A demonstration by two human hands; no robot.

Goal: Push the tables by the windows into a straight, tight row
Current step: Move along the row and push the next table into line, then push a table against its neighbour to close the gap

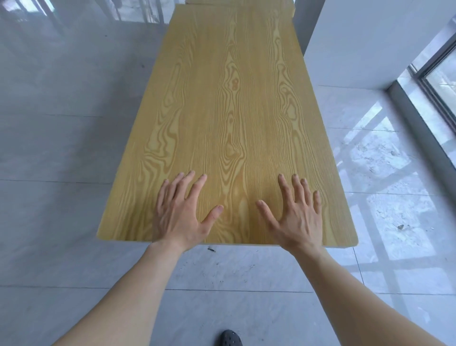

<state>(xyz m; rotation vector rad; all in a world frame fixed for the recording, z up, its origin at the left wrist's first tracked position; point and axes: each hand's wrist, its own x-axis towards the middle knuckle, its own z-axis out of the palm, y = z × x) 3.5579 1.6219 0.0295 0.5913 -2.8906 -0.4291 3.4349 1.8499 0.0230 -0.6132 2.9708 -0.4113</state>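
Observation:
A long table with a yellow wood-grain top [229,103] stretches away from me down the middle of the view. My left hand [182,214] lies flat on its near end, fingers spread, palm down. My right hand [296,214] lies flat beside it, a little to the right, fingers spread too. Neither hand holds anything. At the far end, the edge of a second wood-grain table [237,3] shows just beyond the first; whether the two touch I cannot tell.
A white pillar [370,37] stands close to the table's far right side. A window with a dark frame [439,81] runs along the right. Glossy grey floor tiles [61,148] surround the table. My dark shoe [230,338] shows at the bottom.

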